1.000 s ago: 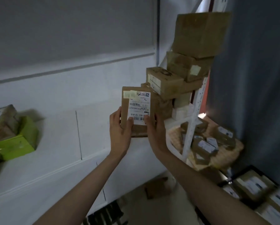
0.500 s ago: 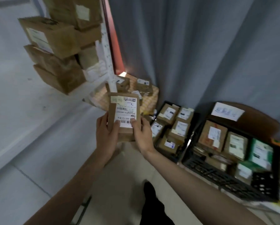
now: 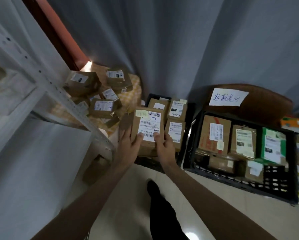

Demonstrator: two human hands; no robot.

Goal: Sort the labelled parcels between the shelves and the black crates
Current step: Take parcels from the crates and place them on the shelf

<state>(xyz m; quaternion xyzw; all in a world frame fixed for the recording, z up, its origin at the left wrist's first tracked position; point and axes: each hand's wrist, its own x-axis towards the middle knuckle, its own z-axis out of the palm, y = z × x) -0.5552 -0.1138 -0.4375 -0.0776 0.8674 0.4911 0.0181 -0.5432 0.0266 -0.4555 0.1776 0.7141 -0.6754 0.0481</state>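
Both my hands hold a flat brown cardboard parcel (image 3: 148,128) with a white barcode label and a yellow sticker. My left hand (image 3: 128,146) grips its left edge, thumb on the label. My right hand (image 3: 164,146) grips the lower right corner, thumb on the label. The parcel hangs over the left black crate (image 3: 187,135), which contains several labelled parcels. A second black crate (image 3: 277,189) on the right has brown parcels and a green one (image 3: 272,144).
A white metal shelf frame (image 3: 70,104) runs along the left. A pile of labelled parcels (image 3: 100,99) lies on a yellow checked cloth behind it. Behind the right crate stands a handwritten paper sign (image 3: 227,97). A grey curtain hangs at the back. My dark shoe (image 3: 154,187) is on the tiled floor.
My view has swung from the shelf down and right to the crates. Both hands carried the parcel away from the shelf and lowered it over the left crate.
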